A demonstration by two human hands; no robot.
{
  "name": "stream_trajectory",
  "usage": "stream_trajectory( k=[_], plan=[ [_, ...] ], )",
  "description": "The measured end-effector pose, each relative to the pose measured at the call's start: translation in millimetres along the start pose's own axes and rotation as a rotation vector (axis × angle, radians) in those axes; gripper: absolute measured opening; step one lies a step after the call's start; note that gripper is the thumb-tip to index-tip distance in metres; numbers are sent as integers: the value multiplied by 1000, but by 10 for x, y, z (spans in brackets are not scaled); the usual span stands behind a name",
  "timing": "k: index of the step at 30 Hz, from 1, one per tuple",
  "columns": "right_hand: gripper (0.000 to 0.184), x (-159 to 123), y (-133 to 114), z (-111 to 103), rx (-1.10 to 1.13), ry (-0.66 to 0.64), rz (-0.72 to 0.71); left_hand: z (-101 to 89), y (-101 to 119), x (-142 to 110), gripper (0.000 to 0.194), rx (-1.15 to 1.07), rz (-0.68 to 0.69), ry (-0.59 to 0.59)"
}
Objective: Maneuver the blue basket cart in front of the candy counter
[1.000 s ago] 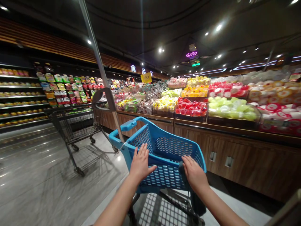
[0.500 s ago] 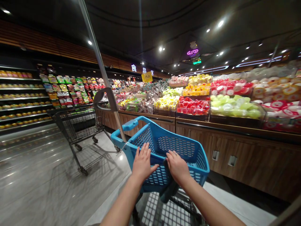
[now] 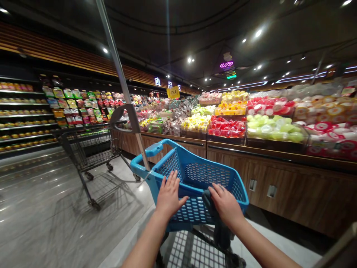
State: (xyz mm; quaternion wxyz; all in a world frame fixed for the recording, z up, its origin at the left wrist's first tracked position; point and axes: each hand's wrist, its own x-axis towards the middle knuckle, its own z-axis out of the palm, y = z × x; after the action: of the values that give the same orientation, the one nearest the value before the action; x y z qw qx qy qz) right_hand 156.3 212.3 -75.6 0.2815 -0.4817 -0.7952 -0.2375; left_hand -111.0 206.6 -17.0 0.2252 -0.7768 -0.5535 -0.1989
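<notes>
A blue plastic shopping cart [image 3: 212,173] with slotted basket walls stands in front of me. My left hand [image 3: 169,195] lies flat against its near side at the rim, fingers stretched and thumb apart. Farther right, my right hand [image 3: 225,204] is closed around a dark, long object with a rounded top [image 3: 207,199], which hangs down outside the near wall. What kind of object it is I cannot tell. No goods show in the visible part of the basket. A metal pole [image 3: 119,70] with a grey loop rises by the cart's left end.
A black wire cart [image 3: 89,149] stands on the left. Behind the blue cart runs a wooden display counter [image 3: 234,160] with bins of wrapped colourful goods [image 3: 227,126]. Stocked shelves [image 3: 25,115] line the far left wall. Grey tiled floor [image 3: 55,223] lies at lower left.
My right hand has moved right along the near side of the cart, and the dark long object has gone with it. My left hand has stayed almost in place.
</notes>
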Motion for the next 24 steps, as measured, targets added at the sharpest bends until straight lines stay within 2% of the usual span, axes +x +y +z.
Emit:
stream_trajectory(
  k=[5,9,14,20,24],
  plan=[
    [34,-206,266,-15,-6,22,74,32,64,-15,70,-9,-4,15],
    [33,-191,280,-58,19,43,176,65,153,-19,72,-18,-18,34],
    [31,55,15,-112,53,22,220,65,180,-1,76,-41,-34,30],
    [30,470,-509,-49,110,7,143,55,161,-2,81,-11,-30,11],
    [31,604,-657,-2,119,2,81,70,128,-6,78,4,-23,9]
  ],
)
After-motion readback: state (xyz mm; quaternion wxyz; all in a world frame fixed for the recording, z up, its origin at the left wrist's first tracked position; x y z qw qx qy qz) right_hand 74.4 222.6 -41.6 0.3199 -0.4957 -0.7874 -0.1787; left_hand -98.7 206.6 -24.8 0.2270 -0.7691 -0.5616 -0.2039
